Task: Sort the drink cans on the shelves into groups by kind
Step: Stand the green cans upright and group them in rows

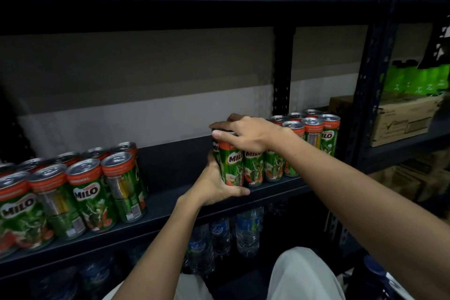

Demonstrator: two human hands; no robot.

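Dark metal shelf [170, 204] held green-and-orange Milo cans [246, 165] centre frame. Left hand [216, 185] cupped end can's base, right hand [246, 133] gripped tops (second group lower left). Best slide cluster together, upright.

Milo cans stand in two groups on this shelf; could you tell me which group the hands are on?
The right-hand group of Milo cans; the left group stands untouched.

Dark metal shelving unit [185, 207] in front of me, perforated uprights [282, 75] at the back. Behind it a pale wall [146, 80], dimly lit. Lower tier: plastic water bottles [246, 234]. Right bay: cardboard box [401, 119], green packets [414, 78] behind it.
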